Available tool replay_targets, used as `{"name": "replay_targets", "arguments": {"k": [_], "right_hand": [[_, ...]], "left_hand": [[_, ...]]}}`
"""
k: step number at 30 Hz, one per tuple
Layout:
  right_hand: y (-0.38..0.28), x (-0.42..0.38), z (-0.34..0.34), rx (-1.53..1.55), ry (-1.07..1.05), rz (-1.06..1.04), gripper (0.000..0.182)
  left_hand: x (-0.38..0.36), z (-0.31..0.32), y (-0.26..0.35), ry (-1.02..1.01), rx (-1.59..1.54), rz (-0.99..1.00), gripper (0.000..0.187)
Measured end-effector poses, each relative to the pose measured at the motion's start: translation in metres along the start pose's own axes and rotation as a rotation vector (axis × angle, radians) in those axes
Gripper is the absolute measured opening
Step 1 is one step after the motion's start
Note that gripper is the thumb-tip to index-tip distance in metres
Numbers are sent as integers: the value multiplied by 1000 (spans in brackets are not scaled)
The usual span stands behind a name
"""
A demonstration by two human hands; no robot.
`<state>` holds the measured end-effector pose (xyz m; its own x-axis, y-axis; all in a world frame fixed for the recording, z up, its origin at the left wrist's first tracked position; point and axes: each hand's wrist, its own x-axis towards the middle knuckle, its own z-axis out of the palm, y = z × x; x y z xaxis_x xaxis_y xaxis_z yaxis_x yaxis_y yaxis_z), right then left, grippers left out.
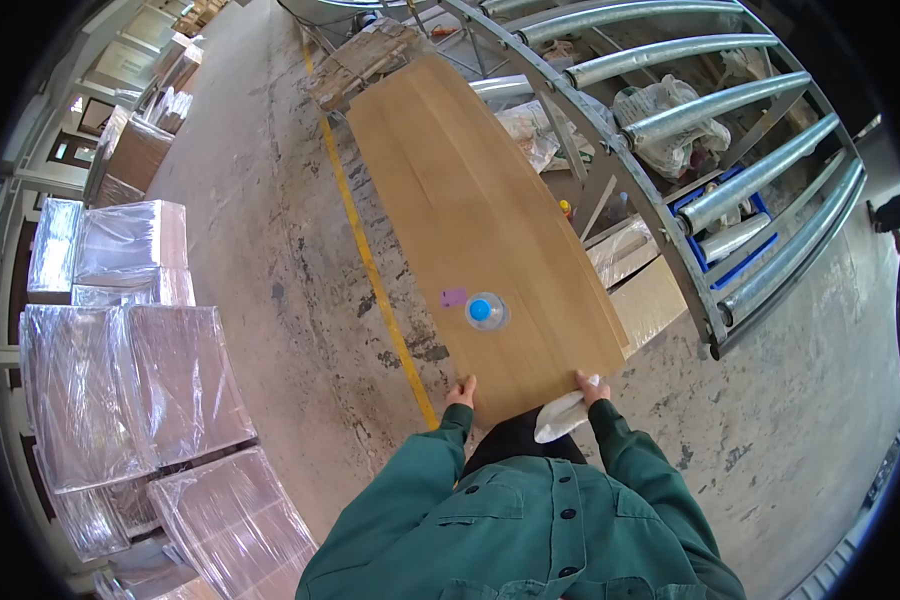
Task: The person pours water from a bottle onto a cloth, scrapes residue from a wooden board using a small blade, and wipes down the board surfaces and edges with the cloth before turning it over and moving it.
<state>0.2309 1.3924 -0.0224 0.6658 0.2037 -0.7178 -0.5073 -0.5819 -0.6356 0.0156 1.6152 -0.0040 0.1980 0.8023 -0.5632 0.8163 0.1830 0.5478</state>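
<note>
A long wood-coloured panel (450,180) stretches away in front of me, more boards showing beneath its right edge. My left hand (461,391) is closed on its near left corner, the thumb on top. At the near right corner my right hand (595,388) grips the panel edge, and a white cloth (560,417) hangs from that same hand. On the panel, toward its near end, stands a clear bottle (492,318) with a blue cap. A small purple label (453,298) lies just left of the bottle. What supports the panel underneath is hidden.
A metal roller conveyor (710,110) curves along the right, with plastic bags and a blue crate (720,267) beneath it. Film-wrapped boxes (170,380) are stacked at the left. A yellow floor line (368,265) runs beside the panel. A worn pallet (370,65) stands beyond its far end.
</note>
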Motion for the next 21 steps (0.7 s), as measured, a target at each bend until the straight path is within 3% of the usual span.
{"name": "replay_targets", "arguments": {"k": [3,4,6,7,8,11,13,16,18,21], "right_hand": [[19,-13,-3,34,137,-4,56],[24,-14,-10,-99,119,42,56],[69,9,-7,274,133,-7,57],[89,17,-2,458,136,-28,57],[67,-3,-3,653,135,12,61],[101,14,-6,702,215,32,65],[75,-2,-3,610,348,4,69],[85,-1,-2,625,420,68,72],[85,-5,-1,706,451,71,73],[78,-8,6,946,567,69,74]], "left_hand": [[-28,9,-9,-46,35,6,66],[-36,13,-10,-75,62,12,68],[-53,19,-16,-129,122,18,73],[-45,33,-44,-192,69,-51,75],[-23,57,-89,-254,13,-123,77],[-49,12,-16,-530,-86,-402,84],[-37,-10,12,-539,-112,-513,90],[139,-17,-74,-244,-164,-347,82],[187,-59,7,11,32,-287,82],[332,-91,37,150,-297,-143,64]]}}
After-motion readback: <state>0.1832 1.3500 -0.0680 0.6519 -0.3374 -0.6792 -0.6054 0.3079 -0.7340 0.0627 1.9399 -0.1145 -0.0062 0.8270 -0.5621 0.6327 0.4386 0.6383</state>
